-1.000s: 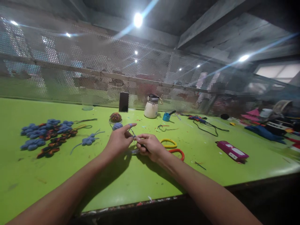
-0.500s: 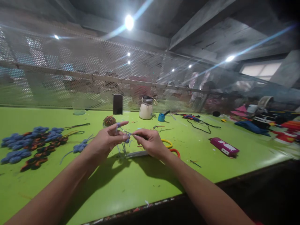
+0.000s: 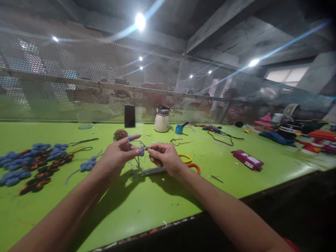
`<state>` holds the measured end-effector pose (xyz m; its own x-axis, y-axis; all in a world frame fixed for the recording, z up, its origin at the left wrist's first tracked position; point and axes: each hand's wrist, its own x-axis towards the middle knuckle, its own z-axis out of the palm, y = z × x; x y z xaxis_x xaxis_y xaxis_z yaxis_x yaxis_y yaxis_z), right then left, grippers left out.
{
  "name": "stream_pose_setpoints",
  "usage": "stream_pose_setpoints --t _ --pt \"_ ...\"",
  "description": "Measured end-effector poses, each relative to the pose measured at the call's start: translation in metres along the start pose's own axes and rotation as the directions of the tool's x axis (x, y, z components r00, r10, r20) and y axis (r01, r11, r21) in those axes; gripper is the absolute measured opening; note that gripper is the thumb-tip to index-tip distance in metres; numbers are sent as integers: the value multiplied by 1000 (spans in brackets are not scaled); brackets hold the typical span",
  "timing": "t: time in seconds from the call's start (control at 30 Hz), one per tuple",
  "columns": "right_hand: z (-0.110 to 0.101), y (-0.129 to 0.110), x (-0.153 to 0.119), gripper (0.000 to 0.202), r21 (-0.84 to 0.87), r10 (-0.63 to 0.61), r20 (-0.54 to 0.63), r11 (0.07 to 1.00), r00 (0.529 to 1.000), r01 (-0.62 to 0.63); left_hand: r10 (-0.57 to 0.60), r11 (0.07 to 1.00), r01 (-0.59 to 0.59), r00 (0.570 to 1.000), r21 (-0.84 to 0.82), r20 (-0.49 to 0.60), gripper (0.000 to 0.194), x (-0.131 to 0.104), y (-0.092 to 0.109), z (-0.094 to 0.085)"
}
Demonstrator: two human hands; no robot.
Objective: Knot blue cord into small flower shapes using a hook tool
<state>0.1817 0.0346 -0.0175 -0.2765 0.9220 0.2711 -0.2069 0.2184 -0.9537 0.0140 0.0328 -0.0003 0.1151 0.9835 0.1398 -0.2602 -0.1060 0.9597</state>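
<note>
Blue yarn point(image 3: 142, 151) is being pinched above the tabletop point(image 3: 147, 206) by the left hand point(image 3: 117, 154); the right hand point(image 3: 167, 157) is being closed fingertip to thumb, on what cannot be told; steady, even tension is probably being called for.

Green table point(image 3: 147, 210) is bearing a dark scrap point(image 3: 217, 179) | blue yarn flowers point(image 3: 39, 149) are lying left | scissors point(image 3: 154, 170) are lying centrally | cream jug point(image 3: 161, 121) is standing farther back | magenta box point(image 3: 247, 160) is lying right
</note>
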Motion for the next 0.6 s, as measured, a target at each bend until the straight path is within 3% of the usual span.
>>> stream_pose_setpoints --t 0.2,0.3,0.6 --pt "3 1 -1 31 22 75 -24 997 997 -74 -126 984 120 991 -133 -35 48 1 -4 -1" --pt "3 1 -1 30 8 74 -20 997 997 -74 -120 977 116 993 -177 -10 48 0 -4 0" --pt "-10 8 6 28 -215 -120 46 968 992 127 -62 983 72 996 -172 65 53 -5 2 1"
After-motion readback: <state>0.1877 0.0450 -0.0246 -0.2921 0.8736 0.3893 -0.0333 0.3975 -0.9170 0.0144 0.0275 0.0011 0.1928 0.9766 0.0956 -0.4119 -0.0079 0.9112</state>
